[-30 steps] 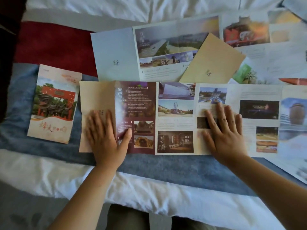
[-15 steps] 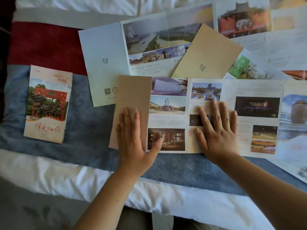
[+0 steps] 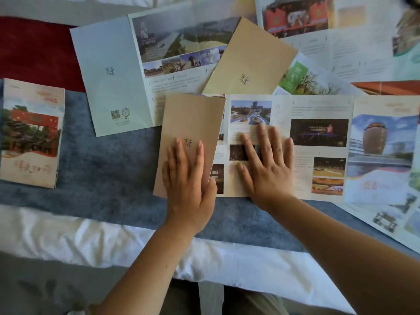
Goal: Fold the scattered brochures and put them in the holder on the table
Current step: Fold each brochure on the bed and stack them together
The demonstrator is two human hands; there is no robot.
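A long photo brochure (image 3: 318, 142) lies unfolded across a blue runner on the bed. Its left end is folded over into a tan panel (image 3: 193, 119). My left hand (image 3: 188, 178) presses flat on that tan panel with straight fingers. My right hand (image 3: 266, 164) rests flat on the open photo panels just to the right. A folded brochure with a red gate picture (image 3: 31, 133) lies at the far left. A pale blue unfolded brochure (image 3: 109, 73) and a tan folded one (image 3: 250, 60) lie behind. No holder is in view.
More unfolded brochures (image 3: 341, 42) overlap at the back right and along the right edge. The blue runner (image 3: 109, 164) crosses a white sheet (image 3: 68, 237); a red cloth (image 3: 34, 48) sits at the back left. The bed's near edge runs below my forearms.
My left hand has folded the brochure's left panels over to the right twice, so the tan cover now sits further right, close to my right hand. My right hand has stayed pressed in place.
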